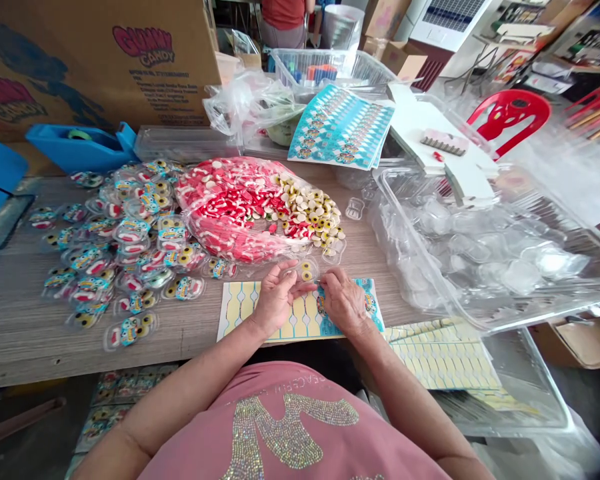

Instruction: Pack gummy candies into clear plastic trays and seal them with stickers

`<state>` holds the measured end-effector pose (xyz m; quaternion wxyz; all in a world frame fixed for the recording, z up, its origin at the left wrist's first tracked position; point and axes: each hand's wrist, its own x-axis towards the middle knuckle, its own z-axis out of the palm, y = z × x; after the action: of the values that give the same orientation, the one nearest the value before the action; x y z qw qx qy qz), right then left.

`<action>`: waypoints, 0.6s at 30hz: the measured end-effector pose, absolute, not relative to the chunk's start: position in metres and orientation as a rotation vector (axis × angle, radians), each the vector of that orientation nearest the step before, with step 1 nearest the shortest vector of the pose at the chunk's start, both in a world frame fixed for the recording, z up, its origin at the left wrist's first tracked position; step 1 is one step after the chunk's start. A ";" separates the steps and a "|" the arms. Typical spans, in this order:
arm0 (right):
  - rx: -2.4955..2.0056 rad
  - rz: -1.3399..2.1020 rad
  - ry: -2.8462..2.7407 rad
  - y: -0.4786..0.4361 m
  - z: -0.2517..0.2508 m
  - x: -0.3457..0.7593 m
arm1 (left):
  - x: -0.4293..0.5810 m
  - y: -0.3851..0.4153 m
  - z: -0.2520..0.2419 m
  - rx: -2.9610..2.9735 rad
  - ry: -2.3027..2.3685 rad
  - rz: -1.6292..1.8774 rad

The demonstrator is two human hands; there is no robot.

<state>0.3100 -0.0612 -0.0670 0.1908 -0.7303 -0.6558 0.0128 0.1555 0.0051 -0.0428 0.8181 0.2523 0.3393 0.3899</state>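
A small clear plastic candy case (307, 270) with two yellow gummy eyes in it lies between my hands. My left hand (274, 299) holds it at its left side, fingers partly stretched along its near edge. My right hand (344, 301) is at the case's right edge, fingertips pinched together; what is between them is hidden. Beneath both hands lies a sheet of labels (247, 300), its left part peeled to yellow backing, blue printed labels left at the right. Just beyond is an open plastic bag of red-and-white gummies (230, 200) with loose gummy eyes (315, 207) at its right.
Filled, labelled candy cases (130, 230) are heaped on the left. A clear bin (460, 293) of empty cases stands at right, above used label backings (440, 357). Behind are a blue tape dispenser (83, 143), more label sheets (343, 127), a large carton (100, 60) and a person (283, 20).
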 end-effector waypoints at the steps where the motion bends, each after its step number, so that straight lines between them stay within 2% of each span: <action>1: -2.054 0.054 -1.851 -0.061 -0.066 0.311 | 0.155 0.005 -0.043 0.534 0.718 0.841; 10: -1.497 0.656 -1.657 -0.088 -0.044 0.331 | 0.161 0.006 -0.043 0.486 0.660 0.767; 18: -1.439 0.743 -1.424 -0.101 -0.057 0.338 | 0.163 0.002 -0.044 0.507 0.652 0.674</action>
<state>0.3376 -0.1011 -0.0572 0.4730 -0.5878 -0.5819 0.3035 0.1631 0.0022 -0.0437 0.8614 0.2418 0.3107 0.3210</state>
